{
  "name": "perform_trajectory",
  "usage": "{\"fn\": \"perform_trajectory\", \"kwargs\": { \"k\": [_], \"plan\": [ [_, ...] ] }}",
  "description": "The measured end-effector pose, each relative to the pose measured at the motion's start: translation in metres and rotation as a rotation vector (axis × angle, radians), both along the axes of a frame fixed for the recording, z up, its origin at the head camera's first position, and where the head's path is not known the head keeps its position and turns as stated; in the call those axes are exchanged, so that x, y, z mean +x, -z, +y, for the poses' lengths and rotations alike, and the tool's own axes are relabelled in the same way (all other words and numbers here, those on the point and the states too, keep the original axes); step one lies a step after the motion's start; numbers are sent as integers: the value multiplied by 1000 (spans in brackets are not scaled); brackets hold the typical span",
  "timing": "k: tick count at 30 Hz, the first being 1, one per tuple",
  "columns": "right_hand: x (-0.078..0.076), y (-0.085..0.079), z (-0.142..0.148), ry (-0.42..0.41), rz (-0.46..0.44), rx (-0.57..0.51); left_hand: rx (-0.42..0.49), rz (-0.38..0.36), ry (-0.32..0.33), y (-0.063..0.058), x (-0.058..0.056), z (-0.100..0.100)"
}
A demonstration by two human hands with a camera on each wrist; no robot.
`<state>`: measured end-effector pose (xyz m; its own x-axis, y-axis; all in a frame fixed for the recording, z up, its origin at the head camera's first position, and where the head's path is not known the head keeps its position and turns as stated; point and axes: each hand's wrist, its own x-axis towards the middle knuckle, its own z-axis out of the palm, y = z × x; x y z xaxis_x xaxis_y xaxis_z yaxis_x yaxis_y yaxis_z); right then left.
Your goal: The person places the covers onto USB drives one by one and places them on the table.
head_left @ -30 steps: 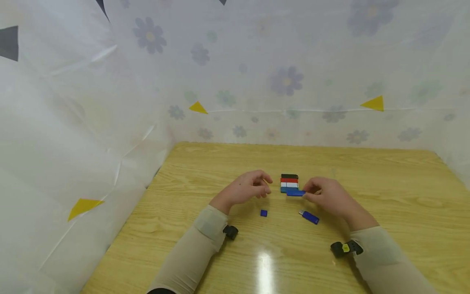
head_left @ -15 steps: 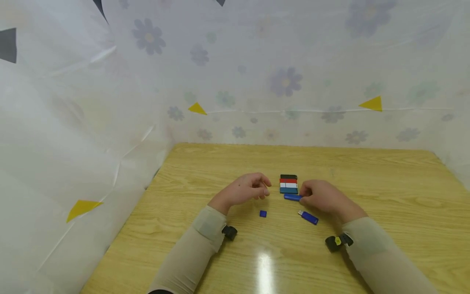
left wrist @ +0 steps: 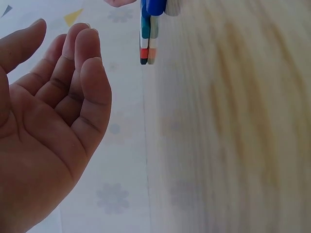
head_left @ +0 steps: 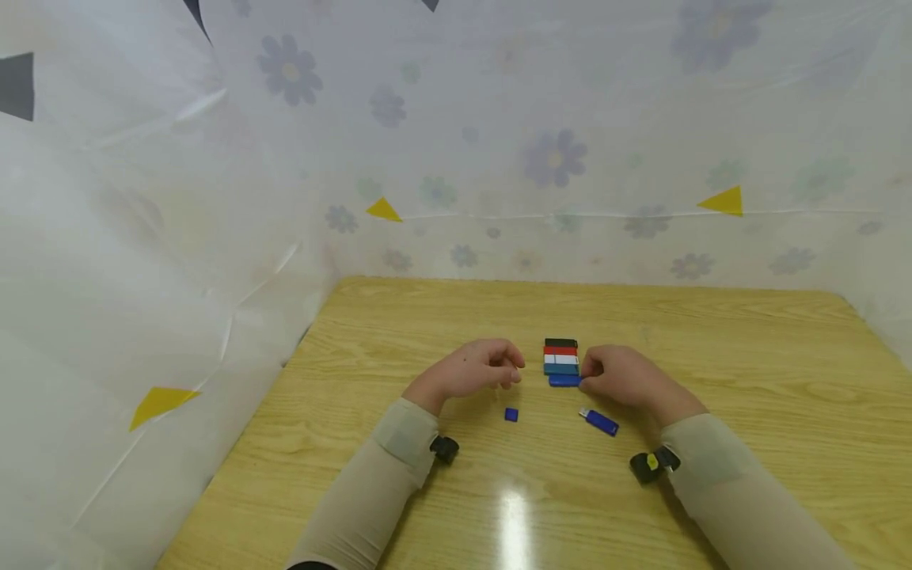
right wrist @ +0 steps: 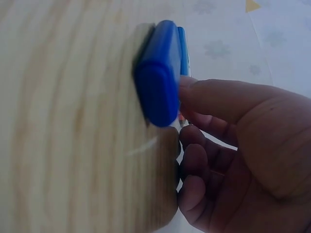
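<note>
Near the middle of the table, a black USB stick [head_left: 561,343], a red one [head_left: 560,351], a white one [head_left: 561,359] and a teal one [head_left: 561,369] lie side by side. A blue USB stick [head_left: 564,381] lies along the near side of this row, shifted slightly right. My right hand [head_left: 627,382] pinches its right end; the thumb [right wrist: 209,97] shows against the stick in the right wrist view. To the row's left, my left hand [head_left: 473,366] hovers with relaxed fingers, holding nothing. Its palm shows in the left wrist view.
A dark blue USB stick [head_left: 600,422] with its metal plug bare lies in front of the right hand. A small blue cap [head_left: 511,414] sits to its left, nearer the left hand. Patterned sheeting [head_left: 499,158] rises behind the wooden table [head_left: 769,356].
The right hand has brought the blue USB stick down onto the table, then nudged it against the teal one. The left hand has stayed nearly still.
</note>
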<state>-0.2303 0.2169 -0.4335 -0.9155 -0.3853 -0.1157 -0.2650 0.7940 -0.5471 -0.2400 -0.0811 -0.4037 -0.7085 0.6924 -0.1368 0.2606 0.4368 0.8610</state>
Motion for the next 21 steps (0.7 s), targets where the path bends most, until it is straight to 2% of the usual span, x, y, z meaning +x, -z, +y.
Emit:
{"fn": "perform_trajectory", "kwargs": {
  "k": [9, 14, 18, 21],
  "plan": [
    [0, 1, 2, -3, -8, -35, -27, 7, 13, 1, -2, -1],
    [2, 4, 10, 14, -26, -113, -115, 91, 14, 3, -2, -2],
    [5, 5, 18, 37, -35, -182, -211, 176, 75, 4, -1, -1],
    [6, 6, 23, 44, -40, -217, -278, 204, 140, 3, 1, -1]
  ]
}}
